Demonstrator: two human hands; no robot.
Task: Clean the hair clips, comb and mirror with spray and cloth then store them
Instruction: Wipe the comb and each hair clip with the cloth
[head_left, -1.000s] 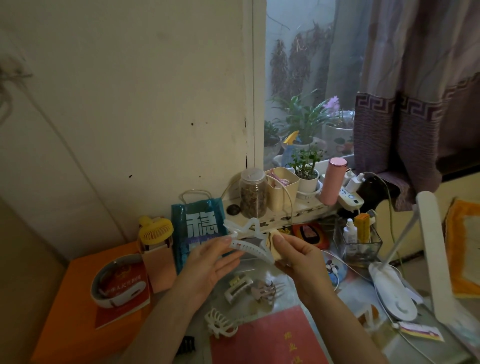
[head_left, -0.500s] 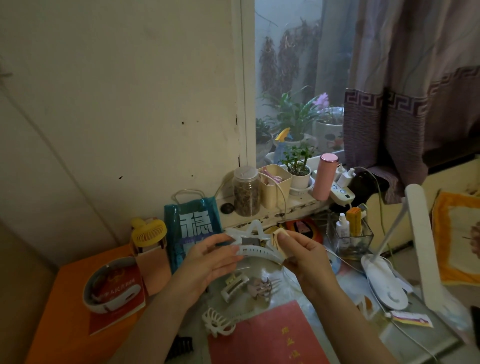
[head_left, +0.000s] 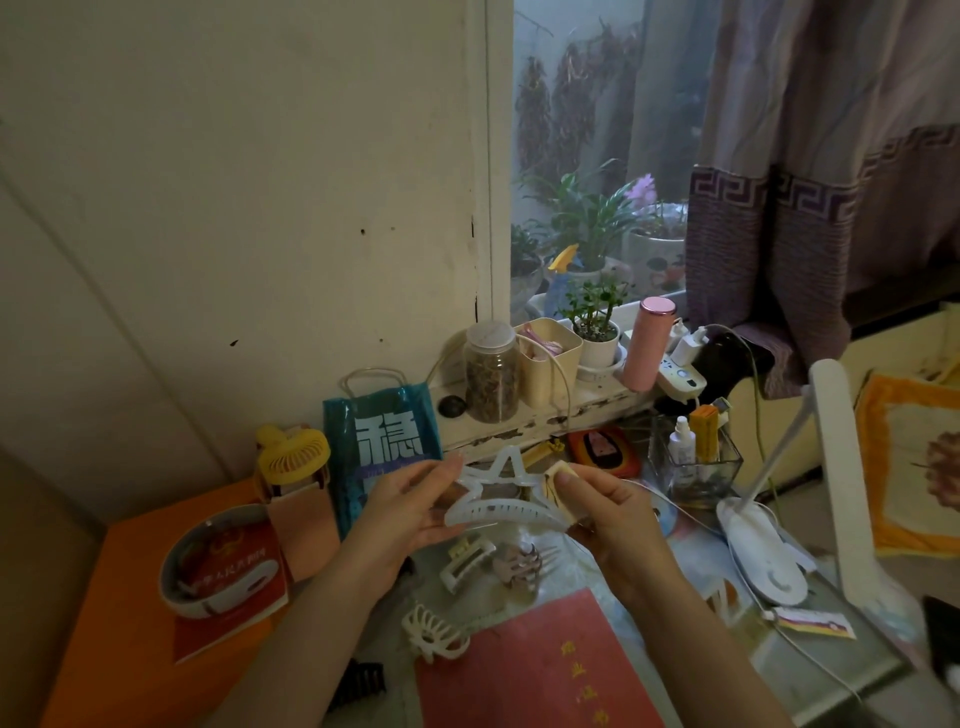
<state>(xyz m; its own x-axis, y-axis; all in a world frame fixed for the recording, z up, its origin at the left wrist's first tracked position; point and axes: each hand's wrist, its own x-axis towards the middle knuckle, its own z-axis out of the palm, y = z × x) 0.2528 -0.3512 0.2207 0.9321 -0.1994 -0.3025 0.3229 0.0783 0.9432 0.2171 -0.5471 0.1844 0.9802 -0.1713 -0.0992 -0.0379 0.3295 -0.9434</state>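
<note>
Between hands (head_left: 511, 499), star clip (head_left: 501, 493) crosswise, upright.

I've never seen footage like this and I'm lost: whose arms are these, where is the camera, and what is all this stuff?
There is no machine here. A person wears a camera on the head, so the single view looks forward and down at their own two arms. The left hand holds one end of a white star-shaped hair clip above the table. The right hand pinches a small yellowish cloth against the clip's other end. Below them on the table lie more clips: a cream rectangular clip, a brownish claw clip and a white claw clip, beside a red booklet. A small spray bottle stands in a glass box behind.
</note>
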